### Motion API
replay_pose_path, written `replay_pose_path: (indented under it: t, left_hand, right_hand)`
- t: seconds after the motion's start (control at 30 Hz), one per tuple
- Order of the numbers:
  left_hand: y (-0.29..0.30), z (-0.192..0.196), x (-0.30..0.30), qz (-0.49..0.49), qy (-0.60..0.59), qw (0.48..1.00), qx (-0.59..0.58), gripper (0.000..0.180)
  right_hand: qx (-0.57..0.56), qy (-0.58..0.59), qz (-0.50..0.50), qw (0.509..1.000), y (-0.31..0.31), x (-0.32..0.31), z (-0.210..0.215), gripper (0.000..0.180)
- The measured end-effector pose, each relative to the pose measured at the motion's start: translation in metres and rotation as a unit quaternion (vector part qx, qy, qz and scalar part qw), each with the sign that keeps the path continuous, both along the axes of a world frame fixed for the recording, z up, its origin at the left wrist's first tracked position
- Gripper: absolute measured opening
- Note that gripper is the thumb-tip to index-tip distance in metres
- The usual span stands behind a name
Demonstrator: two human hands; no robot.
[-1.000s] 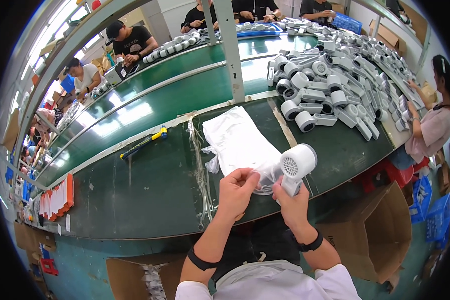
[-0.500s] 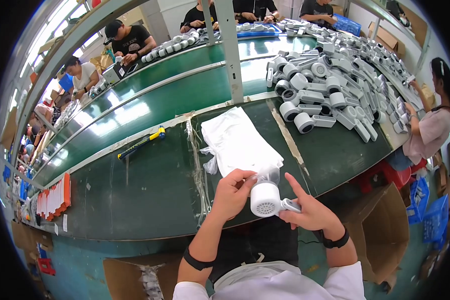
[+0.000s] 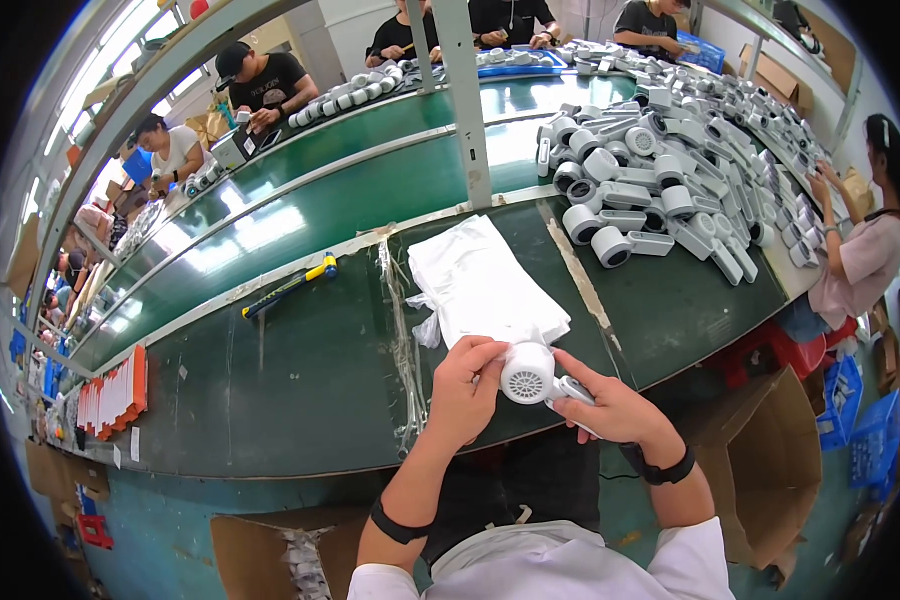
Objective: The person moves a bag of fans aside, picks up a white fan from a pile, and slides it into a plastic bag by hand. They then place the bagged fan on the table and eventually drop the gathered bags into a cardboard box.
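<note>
A white handheld fan point(image 3: 527, 374) with a round slotted grille is in my right hand point(image 3: 618, 408), whose fingers wrap its grey-white handle; the grille faces me. My left hand point(image 3: 466, 388) pinches thin plastic bag film at the upper left of the fan's head; most of that film is hard to make out now. Just beyond both hands lies a stack of white plastic bags point(image 3: 485, 280) on the dark green table point(image 3: 300, 390).
Many white-grey handheld fans point(image 3: 660, 180) are heaped at the right. A yellow and dark hammer-like tool point(image 3: 292, 287) lies left. Orange-edged white cards point(image 3: 113, 393) stand at the far left. Open cardboard boxes point(image 3: 760, 470) sit below the table. Co-workers line the green conveyor point(image 3: 320, 160).
The fan has moved up and slightly left, closer to the bag stack. The clear film seen stretched above its head is now mostly out of sight. My left hand has shifted slightly up.
</note>
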State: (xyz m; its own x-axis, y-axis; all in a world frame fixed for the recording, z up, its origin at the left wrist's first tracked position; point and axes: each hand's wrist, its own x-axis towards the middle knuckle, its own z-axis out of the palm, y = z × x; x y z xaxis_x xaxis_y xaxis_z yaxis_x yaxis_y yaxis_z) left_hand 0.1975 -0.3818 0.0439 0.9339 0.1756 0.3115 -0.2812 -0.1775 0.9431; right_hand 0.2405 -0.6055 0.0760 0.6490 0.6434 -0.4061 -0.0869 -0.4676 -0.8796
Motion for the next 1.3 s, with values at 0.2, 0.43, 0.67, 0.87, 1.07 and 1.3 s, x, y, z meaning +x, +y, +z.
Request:
replay_pose_path:
  t: [0.2,0.43,0.67,0.87,1.07,1.3]
  left_hand:
    - [-0.003,0.023,-0.007,0.022,-0.108,0.970,0.216,0.019]
    - [-0.014,0.027,-0.015,-0.038,-0.151,0.933,0.323,0.021]
    - [-0.029,0.022,-0.014,0.089,-0.173,0.946,0.258,0.027]
    - [-0.025,0.017,-0.014,0.001,-0.213,0.920,0.328,0.028]
    - [-0.026,0.012,-0.012,0.078,-0.236,0.912,0.327,0.028]
    - [-0.023,0.019,-0.014,0.037,-0.209,0.913,0.349,0.025]
  right_hand:
    - [-0.025,-0.039,-0.052,0.998,0.003,-0.005,0.000,0.084]
    - [0.049,-0.014,-0.084,0.995,0.016,-0.007,-0.014,0.072]
    - [0.023,-0.092,-0.100,0.991,0.022,-0.020,-0.019,0.070]
    - [-0.023,-0.192,-0.112,0.975,0.026,-0.019,-0.024,0.078]
    - [0.004,-0.201,-0.102,0.974,0.029,-0.023,-0.033,0.080]
    - [-0.069,-0.320,-0.095,0.940,0.035,-0.023,-0.020,0.075]
